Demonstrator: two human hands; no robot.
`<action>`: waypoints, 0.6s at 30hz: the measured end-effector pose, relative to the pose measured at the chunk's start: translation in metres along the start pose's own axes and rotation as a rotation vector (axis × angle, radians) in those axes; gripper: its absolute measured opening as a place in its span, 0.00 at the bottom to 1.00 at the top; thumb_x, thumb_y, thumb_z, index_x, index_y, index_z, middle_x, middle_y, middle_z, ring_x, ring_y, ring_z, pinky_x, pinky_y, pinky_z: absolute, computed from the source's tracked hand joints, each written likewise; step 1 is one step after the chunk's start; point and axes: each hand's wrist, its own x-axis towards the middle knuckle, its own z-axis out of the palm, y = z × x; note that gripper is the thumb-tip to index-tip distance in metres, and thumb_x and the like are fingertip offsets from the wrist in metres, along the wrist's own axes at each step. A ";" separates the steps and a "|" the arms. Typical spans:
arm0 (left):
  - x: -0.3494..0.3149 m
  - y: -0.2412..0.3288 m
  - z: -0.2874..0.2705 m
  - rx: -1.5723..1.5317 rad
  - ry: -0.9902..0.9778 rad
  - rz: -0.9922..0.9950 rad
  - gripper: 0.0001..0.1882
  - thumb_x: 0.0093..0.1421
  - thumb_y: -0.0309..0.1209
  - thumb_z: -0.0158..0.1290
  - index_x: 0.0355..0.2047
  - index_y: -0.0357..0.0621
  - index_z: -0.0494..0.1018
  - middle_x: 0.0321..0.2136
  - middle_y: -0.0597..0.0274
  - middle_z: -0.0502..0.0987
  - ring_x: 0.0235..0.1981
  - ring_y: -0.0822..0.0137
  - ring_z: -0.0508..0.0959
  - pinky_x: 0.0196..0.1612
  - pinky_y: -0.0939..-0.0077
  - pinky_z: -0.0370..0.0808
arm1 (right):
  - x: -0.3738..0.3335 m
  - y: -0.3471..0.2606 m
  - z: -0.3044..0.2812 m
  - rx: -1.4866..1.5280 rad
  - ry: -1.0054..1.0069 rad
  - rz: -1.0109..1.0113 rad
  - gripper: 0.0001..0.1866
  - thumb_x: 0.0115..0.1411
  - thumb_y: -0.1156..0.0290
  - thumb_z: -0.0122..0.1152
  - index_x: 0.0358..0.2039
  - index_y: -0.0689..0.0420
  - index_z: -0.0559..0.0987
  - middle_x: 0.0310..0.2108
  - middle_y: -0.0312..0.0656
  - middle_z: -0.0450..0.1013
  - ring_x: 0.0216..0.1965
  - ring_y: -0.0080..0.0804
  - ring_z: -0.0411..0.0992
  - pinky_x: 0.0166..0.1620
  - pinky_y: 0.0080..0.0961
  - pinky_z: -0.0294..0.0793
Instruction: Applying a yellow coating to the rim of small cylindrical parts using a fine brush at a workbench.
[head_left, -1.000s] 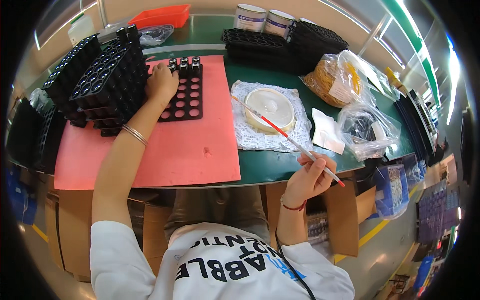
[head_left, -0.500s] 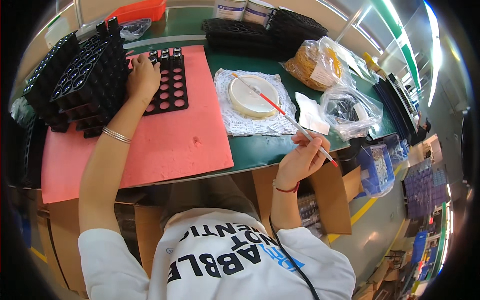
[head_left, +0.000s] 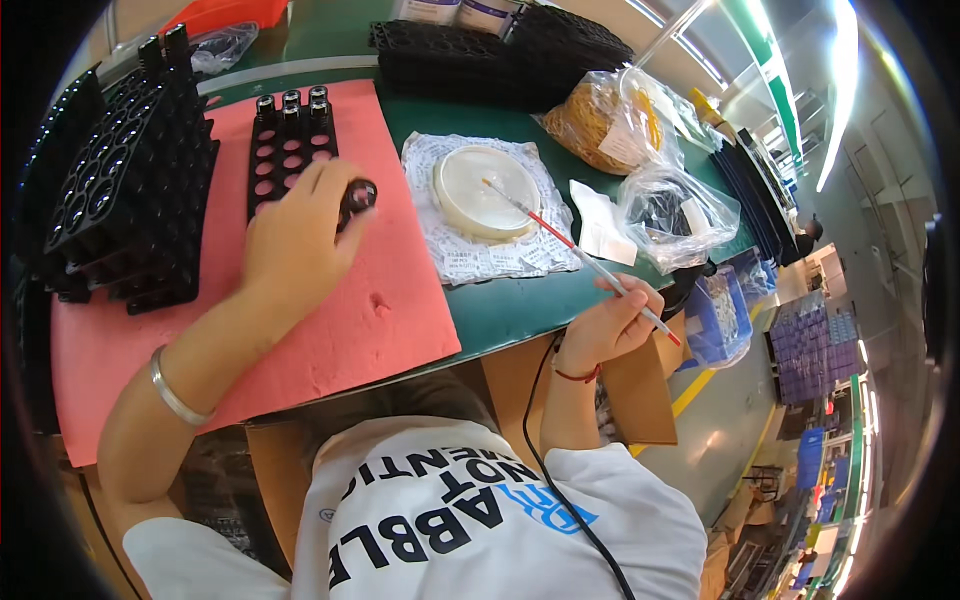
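My left hand [head_left: 298, 238] is closed around a small black cylinder [head_left: 358, 197], held over the near right part of a black tray with round holes [head_left: 263, 166]. Several black cylinders with shiny metal ends [head_left: 291, 103] stand in the tray's far rows. The tray lies on a pink foam sheet [head_left: 330, 335], and my hand hides its near end. In my right hand [head_left: 612, 325] is a slim paintbrush [head_left: 597, 265] with a red and silver-white handle. Its tip hangs over a round whitish dish [head_left: 487, 192], which rests on crumpled printed paper [head_left: 450, 262]; touching or apart, I cannot tell.
Stacked black racks filled with cylinders [head_left: 120, 180] stand at the left. More black trays [head_left: 450, 68] and tins [head_left: 487, 14] are at the back. Right of the dish are a white paper piece [head_left: 600, 222], a bag of yellowish strands [head_left: 600, 120] and a clear bag [head_left: 680, 215].
My left hand has come away from the tray's far left side, nearer and to the right, with a black cylinder in it. The view has shifted; the brush remains in my right hand.
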 end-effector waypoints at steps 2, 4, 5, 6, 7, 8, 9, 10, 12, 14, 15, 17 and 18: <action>-0.017 0.001 -0.008 -0.045 -0.053 0.014 0.12 0.48 0.32 0.51 0.32 0.47 0.63 0.29 0.61 0.69 0.25 0.55 0.72 0.23 0.66 0.69 | -0.001 0.000 0.003 0.033 -0.006 -0.003 0.14 0.59 0.62 0.41 0.26 0.60 0.65 0.24 0.40 0.65 0.22 0.25 0.65 0.27 0.17 0.65; -0.024 0.001 -0.011 -0.100 -0.105 0.030 0.11 0.48 0.31 0.51 0.32 0.47 0.63 0.29 0.62 0.69 0.26 0.55 0.72 0.24 0.66 0.69 | -0.001 0.001 0.005 0.035 -0.004 0.001 0.14 0.59 0.61 0.41 0.26 0.60 0.65 0.23 0.40 0.65 0.21 0.25 0.64 0.27 0.17 0.65; -0.025 0.002 -0.012 -0.157 -0.143 0.023 0.12 0.47 0.28 0.52 0.32 0.46 0.64 0.28 0.61 0.69 0.26 0.57 0.72 0.25 0.68 0.69 | -0.001 0.001 0.008 0.045 0.003 0.007 0.14 0.59 0.60 0.41 0.26 0.59 0.65 0.23 0.40 0.64 0.21 0.25 0.64 0.27 0.16 0.65; -0.026 0.001 -0.013 -0.215 -0.179 0.015 0.12 0.45 0.26 0.53 0.32 0.44 0.65 0.28 0.60 0.70 0.26 0.58 0.72 0.26 0.71 0.69 | -0.003 -0.003 0.010 0.041 0.047 0.067 0.15 0.60 0.60 0.41 0.25 0.59 0.64 0.23 0.39 0.64 0.21 0.24 0.63 0.27 0.16 0.64; -0.027 0.001 -0.012 -0.278 -0.211 0.004 0.13 0.44 0.24 0.54 0.32 0.43 0.66 0.27 0.59 0.70 0.26 0.60 0.72 0.27 0.73 0.69 | -0.005 0.000 0.009 0.054 0.060 0.042 0.15 0.60 0.60 0.40 0.25 0.59 0.64 0.21 0.41 0.64 0.20 0.25 0.62 0.25 0.16 0.63; -0.027 -0.002 -0.010 -0.293 -0.199 -0.010 0.13 0.44 0.24 0.54 0.32 0.43 0.66 0.27 0.59 0.70 0.26 0.60 0.72 0.27 0.73 0.69 | -0.007 0.003 0.007 0.068 0.072 0.018 0.15 0.60 0.60 0.40 0.26 0.60 0.64 0.19 0.42 0.64 0.19 0.25 0.61 0.23 0.17 0.62; -0.027 -0.005 -0.007 -0.320 -0.211 0.014 0.13 0.44 0.23 0.53 0.32 0.43 0.66 0.27 0.59 0.70 0.27 0.60 0.72 0.27 0.73 0.69 | -0.009 0.004 0.007 0.080 0.100 0.013 0.15 0.60 0.61 0.39 0.26 0.60 0.64 0.20 0.41 0.63 0.19 0.25 0.61 0.24 0.17 0.61; -0.028 -0.005 -0.006 -0.349 -0.219 0.035 0.13 0.43 0.23 0.53 0.32 0.43 0.67 0.27 0.59 0.70 0.27 0.60 0.72 0.27 0.73 0.69 | -0.009 0.001 0.009 0.084 0.131 0.007 0.15 0.60 0.61 0.39 0.25 0.60 0.64 0.20 0.40 0.63 0.19 0.25 0.61 0.24 0.16 0.60; -0.029 -0.008 -0.004 -0.364 -0.206 0.030 0.14 0.43 0.23 0.54 0.32 0.44 0.67 0.27 0.59 0.70 0.27 0.60 0.72 0.28 0.73 0.69 | -0.012 0.001 0.009 0.118 0.163 0.045 0.15 0.60 0.62 0.40 0.22 0.59 0.63 0.19 0.40 0.62 0.19 0.23 0.60 0.25 0.15 0.60; -0.029 -0.010 -0.005 -0.374 -0.204 0.033 0.14 0.42 0.23 0.54 0.32 0.44 0.67 0.27 0.59 0.70 0.28 0.60 0.72 0.28 0.73 0.69 | -0.014 0.004 0.005 0.149 0.129 0.052 0.15 0.60 0.62 0.41 0.23 0.59 0.65 0.20 0.38 0.63 0.20 0.21 0.60 0.26 0.13 0.60; -0.029 -0.011 -0.005 -0.358 -0.223 0.032 0.15 0.41 0.22 0.54 0.32 0.44 0.67 0.27 0.59 0.70 0.28 0.60 0.72 0.29 0.73 0.69 | -0.014 0.006 0.004 0.176 0.119 0.061 0.14 0.59 0.62 0.42 0.24 0.58 0.66 0.20 0.36 0.65 0.20 0.19 0.60 0.26 0.11 0.60; -0.030 -0.014 -0.004 -0.342 -0.242 0.016 0.15 0.41 0.22 0.54 0.32 0.44 0.67 0.27 0.59 0.70 0.28 0.59 0.72 0.29 0.72 0.69 | -0.014 0.004 0.008 0.180 0.104 0.059 0.13 0.59 0.61 0.43 0.24 0.58 0.66 0.20 0.36 0.65 0.20 0.18 0.60 0.27 0.10 0.60; -0.030 -0.015 -0.004 -0.365 -0.238 0.017 0.15 0.41 0.22 0.54 0.32 0.44 0.68 0.26 0.59 0.70 0.27 0.59 0.72 0.29 0.72 0.69 | -0.013 0.003 0.010 0.139 0.104 0.082 0.15 0.59 0.61 0.42 0.22 0.58 0.65 0.19 0.37 0.63 0.20 0.19 0.59 0.26 0.11 0.59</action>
